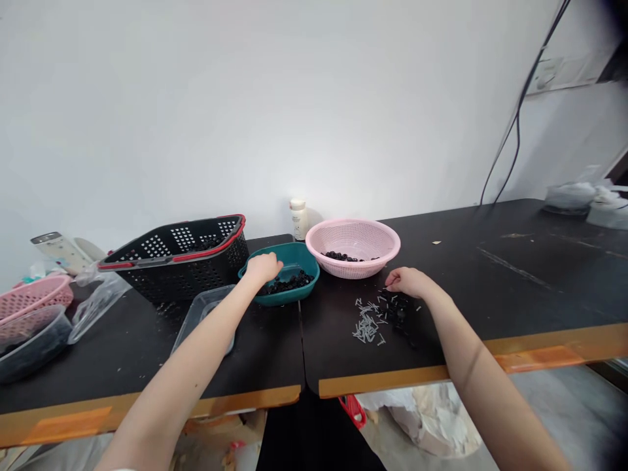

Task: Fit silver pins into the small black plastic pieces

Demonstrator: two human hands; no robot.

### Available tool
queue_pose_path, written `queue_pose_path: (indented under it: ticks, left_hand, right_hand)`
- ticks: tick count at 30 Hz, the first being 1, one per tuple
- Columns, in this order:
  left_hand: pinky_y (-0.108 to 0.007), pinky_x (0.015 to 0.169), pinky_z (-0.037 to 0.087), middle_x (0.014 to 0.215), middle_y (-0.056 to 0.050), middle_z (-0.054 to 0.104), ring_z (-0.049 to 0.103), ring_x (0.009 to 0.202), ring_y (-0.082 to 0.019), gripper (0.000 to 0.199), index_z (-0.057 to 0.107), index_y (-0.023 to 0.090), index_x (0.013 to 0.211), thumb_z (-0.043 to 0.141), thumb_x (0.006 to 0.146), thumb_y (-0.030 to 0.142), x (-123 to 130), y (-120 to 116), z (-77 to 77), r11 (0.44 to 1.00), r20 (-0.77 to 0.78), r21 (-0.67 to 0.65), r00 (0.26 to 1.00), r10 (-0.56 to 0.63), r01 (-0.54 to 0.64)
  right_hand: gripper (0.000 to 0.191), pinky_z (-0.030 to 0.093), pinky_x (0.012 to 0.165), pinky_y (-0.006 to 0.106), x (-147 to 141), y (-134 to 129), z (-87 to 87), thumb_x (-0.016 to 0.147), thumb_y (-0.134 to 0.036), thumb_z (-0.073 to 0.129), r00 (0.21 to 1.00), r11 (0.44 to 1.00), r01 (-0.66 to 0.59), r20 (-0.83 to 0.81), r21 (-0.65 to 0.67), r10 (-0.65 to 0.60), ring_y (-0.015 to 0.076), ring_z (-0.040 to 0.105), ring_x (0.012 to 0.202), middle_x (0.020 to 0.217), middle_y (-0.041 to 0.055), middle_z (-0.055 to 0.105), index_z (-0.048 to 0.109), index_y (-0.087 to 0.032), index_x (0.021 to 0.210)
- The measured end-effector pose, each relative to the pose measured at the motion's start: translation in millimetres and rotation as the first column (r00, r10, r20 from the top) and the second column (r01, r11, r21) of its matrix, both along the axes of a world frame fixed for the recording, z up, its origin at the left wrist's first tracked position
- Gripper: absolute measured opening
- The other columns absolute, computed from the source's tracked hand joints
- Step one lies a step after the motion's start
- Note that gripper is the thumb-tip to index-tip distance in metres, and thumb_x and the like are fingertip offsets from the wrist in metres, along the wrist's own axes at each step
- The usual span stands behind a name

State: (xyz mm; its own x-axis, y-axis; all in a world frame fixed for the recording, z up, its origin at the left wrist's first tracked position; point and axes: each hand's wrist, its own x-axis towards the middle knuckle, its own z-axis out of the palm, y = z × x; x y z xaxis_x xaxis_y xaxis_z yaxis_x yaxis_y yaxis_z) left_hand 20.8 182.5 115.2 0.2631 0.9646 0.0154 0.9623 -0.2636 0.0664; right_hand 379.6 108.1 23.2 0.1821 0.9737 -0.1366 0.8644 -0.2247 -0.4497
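Basin partly hidden behind left hand, right hand holding something indistinct

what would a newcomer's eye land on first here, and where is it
Probably the large black perforated red-trimmed plastic basket, left of centre, and the round pale-pink plastic colander near the middle. Between them, the left hand is over an oval teal plastic basin. Near the colander's front right, the right hand is at small black pieces beside scattered thin grey pins.
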Motion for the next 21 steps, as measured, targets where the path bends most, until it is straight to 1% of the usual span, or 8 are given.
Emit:
queue_pose_path:
  ticks: [3,6,8,10,13,15,17,21]
  left_hand:
    - [-0.037,0.085,0.049,0.096,-0.010,0.069,0.065,0.095,-0.023,0.043,0.065,0.016,0.096,0.030,0.100,0.042,1.0,-45.2,13.9,0.992,0.176,0.100,0.980,-0.092,0.075]
    - [-0.024,0.078,0.049,0.093,-0.001,0.071,0.066,0.087,-0.016,0.038,0.066,0.023,0.095,0.036,0.097,0.047,-5.7,-101.8,1.8,0.968,0.378,0.104,0.891,-0.251,0.229]
    - [-0.025,0.074,0.050,0.096,-0.005,0.072,0.066,0.085,-0.018,0.022,0.070,0.021,0.096,0.060,0.086,0.037,-12.0,-132.8,-22.5,0.928,0.772,0.042,0.577,-0.264,0.369]
    - [-0.025,0.069,0.050,0.082,-0.004,0.071,0.064,0.073,-0.016,0.019,0.073,0.019,0.094,0.069,0.078,0.029,-17.2,-152.0,-52.2,0.939,0.938,-0.077,0.345,-0.045,0.334]
    - [-0.027,0.072,0.052,0.085,-0.006,0.073,0.064,0.071,-0.015,0.025,0.074,0.018,0.094,0.076,0.071,0.028,-21.2,-161.2,-86.2,0.949,0.980,-0.198,0.048,0.192,0.245]
    - [-0.031,0.077,0.053,0.093,-0.008,0.074,0.066,0.076,-0.017,0.032,0.073,0.019,0.100,0.076,0.072,0.033,-22.2,-161.5,-95.4,0.941,0.962,-0.236,-0.077,0.261,0.241]
    - [-0.032,0.080,0.054,0.094,-0.009,0.075,0.067,0.077,-0.017,0.034,0.073,0.018,0.102,0.075,0.074,0.037,-23.3,-161.8,-97.0,0.935,0.948,-0.254,-0.127,0.291,0.249]
    - [-0.030,0.077,0.054,0.091,-0.008,0.074,0.067,0.079,-0.017,0.025,0.073,0.017,0.090,0.076,0.073,0.035,-27.2,-164.8,-100.6,0.937,0.928,-0.278,-0.193,0.319,0.211]
  right_hand:
    - [0.017,0.053,0.074,0.033,-3.7,-1.1,-0.2,0.093,-0.030,0.060,0.999,1.000,-0.028,-0.024,-0.007,0.028,0.0155,0.063,0.077,0.088,0.0034,0.067,0.065,-0.014,0.088]
    - [0.014,0.050,0.070,0.032,-9.5,-8.7,8.6,0.086,-0.024,0.065,0.994,0.997,-0.057,-0.087,0.042,0.061,0.0183,0.062,0.072,0.077,0.0061,0.067,0.066,-0.013,0.077]
    - [0.015,0.050,0.070,0.031,-19.0,-17.2,20.4,0.085,-0.026,0.062,0.982,0.990,-0.102,-0.152,0.095,0.116,0.0196,0.062,0.074,0.080,0.0079,0.068,0.068,-0.013,0.083]
    - [0.026,0.050,0.072,0.029,-37.4,-26.8,35.7,0.087,-0.034,0.057,0.940,0.970,-0.190,-0.255,0.153,0.225,0.0187,0.063,0.080,0.092,0.0070,0.069,0.068,-0.015,0.101]
    - [0.042,0.051,0.076,0.031,-83.1,-39.4,57.7,0.084,-0.042,0.060,0.707,0.887,-0.367,-0.536,0.281,0.462,0.0169,0.061,0.081,0.097,0.0053,0.067,0.065,-0.019,0.118]
    - [0.035,0.050,0.074,0.030,-120.1,-44.3,65.2,0.083,-0.041,0.063,0.533,0.834,-0.430,-0.648,0.345,0.543,0.0135,0.058,0.073,0.089,0.0028,0.066,0.070,-0.019,0.110]
    - [0.028,0.050,0.069,0.028,-154.4,-46.1,63.1,0.081,-0.038,0.067,0.389,0.824,-0.452,-0.757,0.340,0.526,0.0117,0.058,0.067,0.081,0.0011,0.064,0.072,-0.018,0.100]
    - [0.026,0.050,0.062,0.025,-196.0,-46.1,37.7,0.075,-0.036,0.075,0.208,0.902,-0.362,-0.923,0.236,0.324,0.0106,0.060,0.064,0.082,0.0024,0.068,0.072,-0.017,0.093]
